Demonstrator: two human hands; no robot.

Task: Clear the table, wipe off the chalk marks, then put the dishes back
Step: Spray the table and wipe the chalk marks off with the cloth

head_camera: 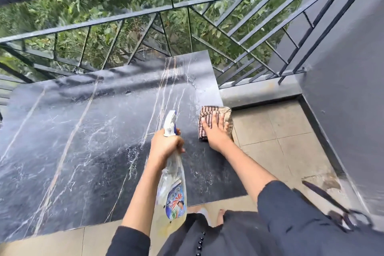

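Note:
A black marble table [83, 141] with white and tan veins fills the left and middle of the head view. My left hand [166, 145] grips the neck of a clear spray bottle [172, 185] with a white and blue nozzle pointing away over the tabletop. My right hand [216, 131] lies flat with straight fingers on a brown-and-white striped cloth [209, 113], which sits at the table's right edge. No dishes are in view.
A dark metal railing [187, 6] runs along the far side of the table, with green foliage behind it. A grey wall [342, 100] rises on the right. Beige floor tiles [280, 141] lie between the table and the wall.

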